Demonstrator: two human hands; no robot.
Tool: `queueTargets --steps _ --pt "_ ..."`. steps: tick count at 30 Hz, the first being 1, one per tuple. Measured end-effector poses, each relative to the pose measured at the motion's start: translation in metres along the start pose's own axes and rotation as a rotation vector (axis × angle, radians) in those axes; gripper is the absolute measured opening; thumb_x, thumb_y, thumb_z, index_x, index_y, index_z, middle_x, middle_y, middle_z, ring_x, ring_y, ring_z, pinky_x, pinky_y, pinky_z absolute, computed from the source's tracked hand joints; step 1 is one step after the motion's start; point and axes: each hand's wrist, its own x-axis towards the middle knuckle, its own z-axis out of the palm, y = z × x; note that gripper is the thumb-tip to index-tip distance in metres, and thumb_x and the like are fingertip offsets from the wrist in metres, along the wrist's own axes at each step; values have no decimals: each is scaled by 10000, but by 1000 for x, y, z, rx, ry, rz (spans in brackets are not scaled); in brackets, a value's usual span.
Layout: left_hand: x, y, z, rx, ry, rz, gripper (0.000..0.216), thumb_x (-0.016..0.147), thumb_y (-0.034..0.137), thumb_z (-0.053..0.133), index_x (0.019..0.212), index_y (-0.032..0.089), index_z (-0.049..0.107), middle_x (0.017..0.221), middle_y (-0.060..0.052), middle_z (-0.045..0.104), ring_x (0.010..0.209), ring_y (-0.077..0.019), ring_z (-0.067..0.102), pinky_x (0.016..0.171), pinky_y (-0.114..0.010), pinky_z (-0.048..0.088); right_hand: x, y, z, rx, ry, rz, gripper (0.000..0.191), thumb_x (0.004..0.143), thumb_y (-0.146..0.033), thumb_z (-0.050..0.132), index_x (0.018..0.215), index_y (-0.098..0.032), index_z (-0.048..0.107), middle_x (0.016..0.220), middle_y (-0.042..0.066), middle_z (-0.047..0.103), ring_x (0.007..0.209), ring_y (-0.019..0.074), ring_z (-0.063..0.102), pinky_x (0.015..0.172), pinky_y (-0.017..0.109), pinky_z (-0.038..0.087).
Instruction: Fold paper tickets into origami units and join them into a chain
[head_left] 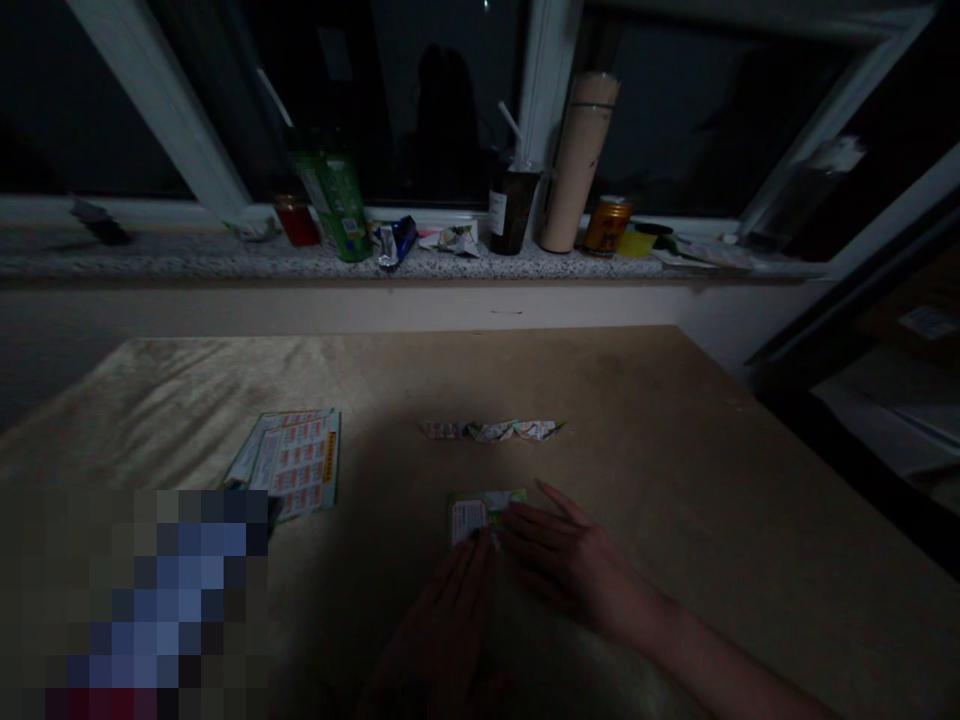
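Note:
A small printed paper, partly folded, lies flat on the tan table near the front. My left hand presses its fingertips on the paper's lower edge, fingers stretched out. My right hand lies flat beside it, fingers spread and touching the paper's right side. A little farther back, three small folded paper pieces sit in a row. The room is dim.
A stack of printed sheets lies at the left. A blurred-out patch covers the front left corner. The stone windowsill holds a green carton, a red jar, a dark cup, a tall tumbler, a can and wrappers.

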Motion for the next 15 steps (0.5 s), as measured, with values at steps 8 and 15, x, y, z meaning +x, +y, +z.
queueTargets --steps 8,15 --pt "23 -10 -14 87 57 43 455 866 362 418 1164 58 577 1226 -176 568 1151 -300 503 997 -436 364 -1 1 7 -23 91 -36 369 908 -225 439 1277 -227 454 1238 41 579 1192 178 479 1102 491 142" --pt "35 -23 -8 66 283 70 341 873 228 446 1171 100 550 1215 -111 592 1098 -224 557 933 -359 450 0 3 14 -41 228 -74 345 893 -196 475 1237 -211 488 1074 45 667 1029 179 585 1077 474 250"
